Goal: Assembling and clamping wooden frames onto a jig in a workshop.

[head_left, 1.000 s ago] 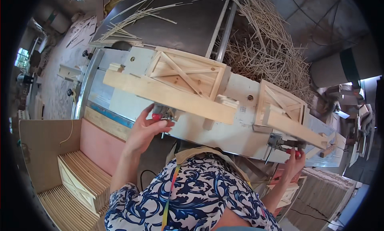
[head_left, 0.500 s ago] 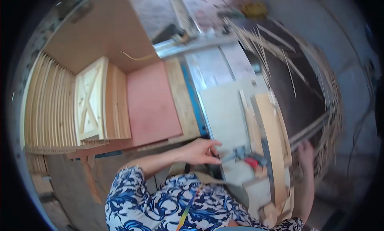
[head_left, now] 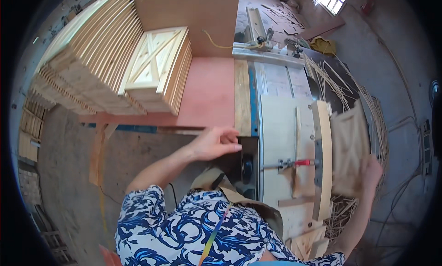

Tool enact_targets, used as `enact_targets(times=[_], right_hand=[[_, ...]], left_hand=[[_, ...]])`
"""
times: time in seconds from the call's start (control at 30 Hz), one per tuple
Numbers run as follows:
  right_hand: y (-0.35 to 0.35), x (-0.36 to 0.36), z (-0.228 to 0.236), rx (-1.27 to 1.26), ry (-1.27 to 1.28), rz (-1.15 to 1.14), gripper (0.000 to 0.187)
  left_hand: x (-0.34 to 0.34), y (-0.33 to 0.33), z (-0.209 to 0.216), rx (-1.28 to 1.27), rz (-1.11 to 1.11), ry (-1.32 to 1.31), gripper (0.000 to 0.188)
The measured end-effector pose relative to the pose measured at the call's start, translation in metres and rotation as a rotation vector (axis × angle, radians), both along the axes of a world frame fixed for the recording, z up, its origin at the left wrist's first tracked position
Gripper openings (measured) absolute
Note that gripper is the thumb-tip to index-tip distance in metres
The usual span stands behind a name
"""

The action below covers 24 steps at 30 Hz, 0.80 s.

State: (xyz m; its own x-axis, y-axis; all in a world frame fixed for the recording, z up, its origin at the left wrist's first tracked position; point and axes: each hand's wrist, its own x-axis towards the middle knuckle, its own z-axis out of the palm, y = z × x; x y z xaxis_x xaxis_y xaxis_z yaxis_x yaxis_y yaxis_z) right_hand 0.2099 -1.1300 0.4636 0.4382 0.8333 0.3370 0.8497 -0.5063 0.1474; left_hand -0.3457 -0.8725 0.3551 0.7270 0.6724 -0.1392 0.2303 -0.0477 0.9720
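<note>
My right hand (head_left: 372,170) grips the outer edge of a wooden panel (head_left: 351,151), blurred by motion, beyond the right side of the saw table. Crossing bars seem to show on its face. My left hand (head_left: 215,142) hovers empty near the front edge of the table, its fingers loosely curled and the thumb apart. To its right, a red-handled toggle clamp (head_left: 304,163) sits on a pale sliding board (head_left: 278,123), beside a long wooden fence (head_left: 323,151). A stack of wooden panels with X-shaped bars (head_left: 154,58) stands at the left.
The stacked panels stand on a pink board (head_left: 207,91), against an upright brown sheet (head_left: 189,12). A metal rail (head_left: 271,57) crosses the far end of the table. Thin offcut strips (head_left: 338,215) lie heaped at the right. A wooden leg (head_left: 96,157) slants below the pink board.
My right hand has come up and outward, and the wooden panel now shows in it. My left hand has moved slightly up and stays empty. The whole view has shifted.
</note>
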Motion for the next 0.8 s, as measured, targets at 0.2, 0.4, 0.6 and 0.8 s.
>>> enact_targets(times=[0.2, 0.4, 0.6, 0.8], right_hand=[[-0.018, -0.141, 0.188, 0.37, -0.28, 0.286, 0.013], [0.069, -0.278, 0.17, 0.378, 0.187, 0.593, 0.018], [0.16, -0.343, 0.107, 0.185, 0.215, 0.913, 0.034], [0.265, -0.343, 0.141, 0.256, -0.052, 1.184, 0.037]], left_hand=[[-0.023, 0.011, 0.112, 0.618, 0.293, -0.07, 0.042], [-0.058, 0.065, 0.201, 1.366, 0.561, -0.224, 0.056], [-0.118, 0.096, 0.151, 0.497, 0.061, -0.059, 0.049], [-0.154, 0.036, 0.141, 0.03, 0.114, -0.225, 0.055]])
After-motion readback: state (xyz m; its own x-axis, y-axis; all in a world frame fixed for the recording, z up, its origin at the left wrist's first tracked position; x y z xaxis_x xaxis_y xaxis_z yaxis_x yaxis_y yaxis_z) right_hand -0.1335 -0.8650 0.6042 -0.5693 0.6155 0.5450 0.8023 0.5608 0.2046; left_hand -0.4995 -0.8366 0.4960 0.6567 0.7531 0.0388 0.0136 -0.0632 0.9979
